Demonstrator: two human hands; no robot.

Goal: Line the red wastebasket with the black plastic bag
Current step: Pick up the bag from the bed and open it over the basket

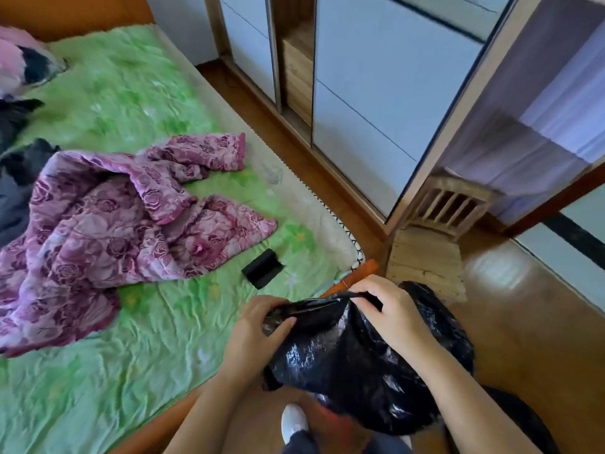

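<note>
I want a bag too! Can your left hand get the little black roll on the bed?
Probably yes. The black roll lies bare on the green sheet just beyond the left hand, nothing between. But that hand grips the black bag, so it must let go first.

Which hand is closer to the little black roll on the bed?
Left. The left hand grips the black bag just in front of the roll; the right hand pinches the bag farther off to the side.
</note>
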